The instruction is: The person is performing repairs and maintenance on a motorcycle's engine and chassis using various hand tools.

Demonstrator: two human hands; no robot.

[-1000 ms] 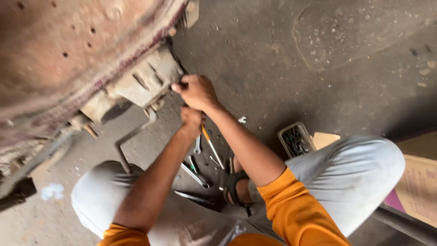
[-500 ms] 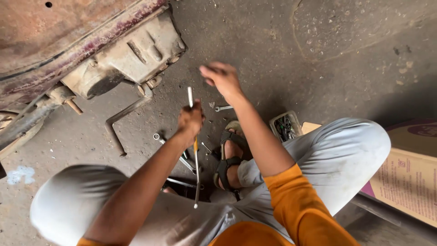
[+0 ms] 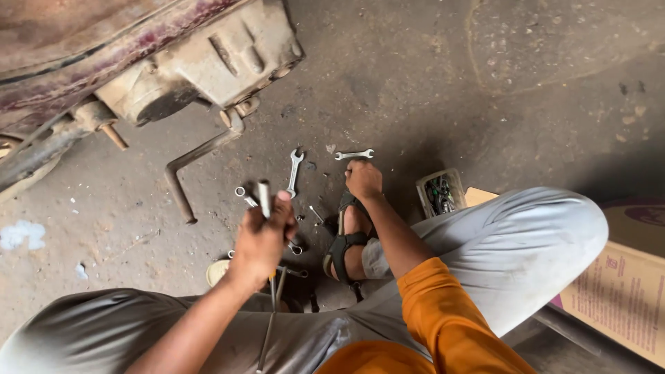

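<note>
Squatting low over a concrete floor (image 3: 485,90), the person grips a long metal tool (image 3: 264,199) in the left hand (image 3: 262,241), fingers wrapped tight around its shaft so that the socket-like tip sticks up past the knuckles and the thin rod hangs down toward the grey trouser leg (image 3: 90,332). Just right of that hand sits the sandalled foot (image 3: 346,242), and the right hand (image 3: 363,179) rests beyond the foot's toe, curled down with its fingertips on the floor; whether it pinches anything cannot be told. A small open-end spanner (image 3: 354,154) lies just beyond the right hand, close to it but apart. A larger combination spanner (image 3: 295,171) lies left of the foot, beyond the left hand, with more spanners scattered near the foot. A small tray of bits (image 3: 440,192) stands right of the foot, next to a cardboard box (image 3: 623,291). Farther from the foot, a bent crank lever (image 3: 190,170) runs up to a grimy engine casing (image 3: 208,62) under a rusty vehicle body (image 3: 76,41).
</note>
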